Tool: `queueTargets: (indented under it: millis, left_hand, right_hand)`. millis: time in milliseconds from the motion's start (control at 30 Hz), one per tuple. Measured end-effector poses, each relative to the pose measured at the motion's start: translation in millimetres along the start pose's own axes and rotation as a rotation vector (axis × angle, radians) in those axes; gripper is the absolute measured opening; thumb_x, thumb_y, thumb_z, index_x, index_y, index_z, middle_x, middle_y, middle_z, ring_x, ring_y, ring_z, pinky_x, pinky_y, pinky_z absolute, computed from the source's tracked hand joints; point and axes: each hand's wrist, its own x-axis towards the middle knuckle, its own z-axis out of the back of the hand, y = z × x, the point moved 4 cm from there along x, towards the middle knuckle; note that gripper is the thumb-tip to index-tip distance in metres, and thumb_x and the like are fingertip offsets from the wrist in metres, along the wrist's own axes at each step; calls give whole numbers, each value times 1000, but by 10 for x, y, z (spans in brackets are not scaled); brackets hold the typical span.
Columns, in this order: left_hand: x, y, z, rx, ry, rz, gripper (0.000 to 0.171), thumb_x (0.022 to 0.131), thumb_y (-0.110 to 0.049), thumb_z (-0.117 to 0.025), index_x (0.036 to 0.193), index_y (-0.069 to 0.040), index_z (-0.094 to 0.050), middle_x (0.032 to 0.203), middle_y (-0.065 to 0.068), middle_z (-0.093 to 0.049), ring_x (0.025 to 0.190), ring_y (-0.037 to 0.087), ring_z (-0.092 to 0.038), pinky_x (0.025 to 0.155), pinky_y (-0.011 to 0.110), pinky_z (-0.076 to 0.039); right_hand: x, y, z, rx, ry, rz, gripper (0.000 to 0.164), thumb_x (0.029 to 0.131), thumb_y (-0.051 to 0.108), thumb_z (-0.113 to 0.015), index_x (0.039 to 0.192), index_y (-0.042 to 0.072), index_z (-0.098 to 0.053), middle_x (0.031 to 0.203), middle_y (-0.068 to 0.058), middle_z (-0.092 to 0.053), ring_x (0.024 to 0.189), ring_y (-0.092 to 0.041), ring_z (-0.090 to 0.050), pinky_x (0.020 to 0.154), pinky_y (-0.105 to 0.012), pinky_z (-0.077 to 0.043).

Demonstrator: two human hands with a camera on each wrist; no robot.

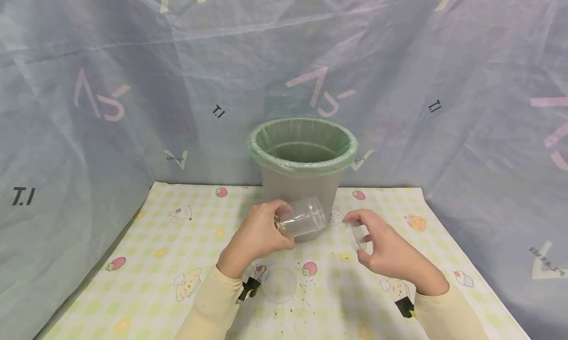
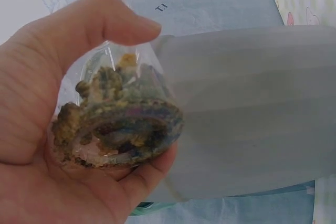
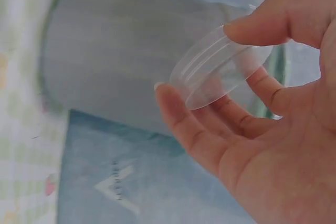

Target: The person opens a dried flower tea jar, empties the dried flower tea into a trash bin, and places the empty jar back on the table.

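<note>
A clear plastic jar (image 1: 305,216) lies tipped on its side in the air, its mouth toward the right. My left hand (image 1: 262,231) grips it round its base end. Dried brownish-yellow bits (image 2: 118,121) have gathered at the jar's bottom, as the left wrist view shows. Between thumb and fingers, my right hand (image 1: 386,246) pinches a clear round lid (image 3: 215,69), held on edge and apart from the jar. Both hands are in front of a grey bin (image 1: 284,187) lined with a green bag (image 1: 306,170).
On the table below sits a faint clear disc (image 1: 279,284), with dark crumbs (image 1: 306,285) scattered beside it. A checked cloth (image 1: 155,276) with cartoon prints covers the table. Blue-grey sheeting (image 1: 222,73) hangs behind and at both sides.
</note>
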Motion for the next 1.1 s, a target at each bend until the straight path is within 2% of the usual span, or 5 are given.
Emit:
queueTargets:
  millis: [200,433,633,833,1100]
  left_hand:
    - [3,-23,23,3,-20,-8,51,64,-12,-83,113,-11,-70,106,-1,-70,87,15,-62,79,33,-53]
    - [-8,-22,53,11,-44,-11,52,63,-12,-83,114,-10,-71,105,-1,-71,90,16,-62,81,33,-53]
    - [-17,-25,61,14,-50,-12,51,62,-13,-82,113,-11,-71,104,-2,-71,91,15,-62,81,33,-53]
    - [-19,-25,62,7,-51,-14,50,63,-13,-82,112,-12,-71,103,-4,-71,89,14,-62,81,33,-53]
    - [-28,-29,74,16,-51,-7,51,63,-14,-84,112,-13,-71,102,-4,-70,89,15,-61,81,34,-53]
  right_hand:
    - [-156,-146,-146,-108,62,-54,66,72,-11,-69,132,13,-55,129,-3,-57,115,-26,-57,77,-32,-54]
    - [-275,-299,-334,-189,174,-186,65,73,-7,-73,130,19,-56,125,-4,-56,114,-26,-55,89,-46,-50]
    - [-390,-453,-500,-198,244,-316,59,74,-3,-78,126,16,-59,118,-10,-55,99,-24,-51,83,-46,-48]
    - [-478,-564,-667,-208,264,-354,61,69,-3,-80,125,13,-62,113,-7,-54,97,-27,-49,80,-48,-49]
    - [-545,-593,-821,-253,296,-363,61,70,7,-85,127,14,-64,111,-7,-57,97,-28,-50,80,-51,-52]
